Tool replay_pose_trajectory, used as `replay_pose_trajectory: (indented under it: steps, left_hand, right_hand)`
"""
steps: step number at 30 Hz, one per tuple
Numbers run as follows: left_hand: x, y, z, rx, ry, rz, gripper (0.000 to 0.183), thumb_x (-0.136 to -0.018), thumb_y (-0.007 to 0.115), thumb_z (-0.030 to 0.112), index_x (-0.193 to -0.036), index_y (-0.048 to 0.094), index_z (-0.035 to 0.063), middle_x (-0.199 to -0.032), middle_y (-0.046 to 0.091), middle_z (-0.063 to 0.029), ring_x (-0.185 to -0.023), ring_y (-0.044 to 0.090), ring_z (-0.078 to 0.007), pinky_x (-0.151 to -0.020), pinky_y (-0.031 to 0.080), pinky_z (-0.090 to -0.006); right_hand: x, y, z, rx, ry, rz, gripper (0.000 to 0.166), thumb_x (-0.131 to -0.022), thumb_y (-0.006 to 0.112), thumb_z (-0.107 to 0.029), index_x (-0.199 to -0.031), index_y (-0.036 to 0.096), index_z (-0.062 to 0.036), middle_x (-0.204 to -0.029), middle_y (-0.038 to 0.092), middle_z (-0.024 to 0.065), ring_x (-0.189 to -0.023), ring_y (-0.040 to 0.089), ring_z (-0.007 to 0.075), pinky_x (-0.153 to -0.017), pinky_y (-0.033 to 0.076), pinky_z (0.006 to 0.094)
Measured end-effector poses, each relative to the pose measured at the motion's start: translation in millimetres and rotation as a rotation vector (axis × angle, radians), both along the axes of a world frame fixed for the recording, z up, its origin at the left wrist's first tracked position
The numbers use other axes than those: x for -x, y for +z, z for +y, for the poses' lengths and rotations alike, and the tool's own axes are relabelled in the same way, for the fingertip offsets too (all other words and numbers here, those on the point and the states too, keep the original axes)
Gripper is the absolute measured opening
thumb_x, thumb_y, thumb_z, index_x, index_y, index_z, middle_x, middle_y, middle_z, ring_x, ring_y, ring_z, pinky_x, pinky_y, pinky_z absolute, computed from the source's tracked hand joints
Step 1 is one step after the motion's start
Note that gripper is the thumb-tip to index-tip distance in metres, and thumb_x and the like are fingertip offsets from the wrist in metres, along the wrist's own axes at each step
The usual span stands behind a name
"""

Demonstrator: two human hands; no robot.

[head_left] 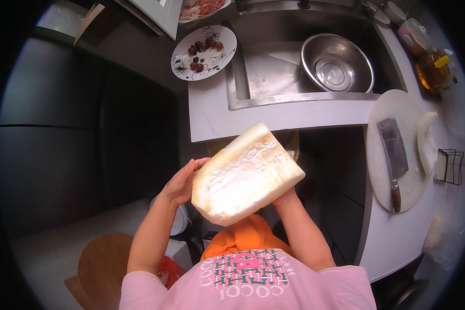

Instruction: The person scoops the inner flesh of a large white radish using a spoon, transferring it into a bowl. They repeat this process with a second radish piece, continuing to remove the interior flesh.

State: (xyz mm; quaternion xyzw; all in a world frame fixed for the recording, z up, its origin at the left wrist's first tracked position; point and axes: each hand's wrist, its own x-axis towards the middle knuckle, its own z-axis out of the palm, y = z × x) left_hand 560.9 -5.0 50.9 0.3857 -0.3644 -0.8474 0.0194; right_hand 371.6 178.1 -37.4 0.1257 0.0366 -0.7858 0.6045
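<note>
Both my hands hold up a large, pale piece of peeled melon, likely winter melon, between my body and the counter's front edge. Its hollowed inner side, with rough white flesh, faces up. My left hand grips its left edge, fingers partly hidden behind it. Under the lower right end is my right hand, mostly covered by the piece. To the right, a cleaver with a wooden handle lies on a round white cutting board. A curved pale strip, perhaps melon rind, rests at the board's right edge.
A steel sink lies ahead, holding a metal basin. On its left stands a patterned plate with several grapes. An oil bottle and a small wire rack line the right side. A round wooden stool is at lower left.
</note>
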Motion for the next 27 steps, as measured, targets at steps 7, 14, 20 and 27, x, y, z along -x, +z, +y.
replay_pose_trajectory:
  steps: [7, 14, 20, 27]
  left_hand:
    - [28.5, -100.7, 3.5, -0.306, 0.194, 0.072, 0.043, -0.097, 0.052, 0.039, -0.107, 0.063, -0.0016, -0.098, 0.068, -0.0119, -0.090, 0.065, -0.0217, -0.086, 0.053, -0.0337]
    - [36.4, -105.4, 22.1, -0.009, 0.214, 0.099, 0.059, -0.089, 0.065, 0.012, -0.140, 0.038, 0.0015, -0.137, 0.046, -0.0167, -0.117, 0.052, -0.0222, -0.098, 0.046, -0.0336]
    - [14.3, -101.2, 8.7, -0.302, -0.163, 0.084, 0.078, -0.084, 0.072, 0.032, -0.143, 0.033, -0.0018, -0.135, 0.050, -0.0148, -0.123, 0.052, -0.0225, -0.102, 0.044, -0.0338]
    - [29.0, -79.4, 1.4, -0.212, -0.459, 0.017, 0.069, -0.073, 0.078, 0.013, -0.132, 0.047, -0.0028, -0.125, 0.059, -0.0139, -0.113, 0.059, -0.0206, -0.097, 0.048, -0.0341]
  right_hand:
    - [-2.4, -23.9, 12.0, -0.220, 0.055, -0.046, 0.048, -0.099, 0.042, -0.038, -0.134, 0.047, -0.0048, -0.130, 0.056, 0.0139, -0.115, 0.058, 0.0285, -0.095, 0.050, 0.0421]
    - [-0.4, -30.7, 33.2, -0.330, 0.026, 0.011, 0.049, -0.099, 0.042, -0.039, -0.135, 0.047, -0.0058, -0.132, 0.055, 0.0126, -0.116, 0.057, 0.0277, -0.095, 0.050, 0.0423]
    - [7.7, -39.4, 29.9, -0.245, 0.017, -0.024, 0.048, -0.099, 0.044, -0.038, -0.134, 0.048, -0.0052, -0.131, 0.057, 0.0127, -0.116, 0.057, 0.0275, -0.095, 0.050, 0.0424]
    - [7.8, -32.6, 22.0, -0.306, 0.111, 0.057, 0.042, -0.098, 0.048, -0.030, -0.131, 0.050, -0.0031, -0.125, 0.060, 0.0125, -0.109, 0.062, 0.0253, -0.091, 0.054, 0.0392]
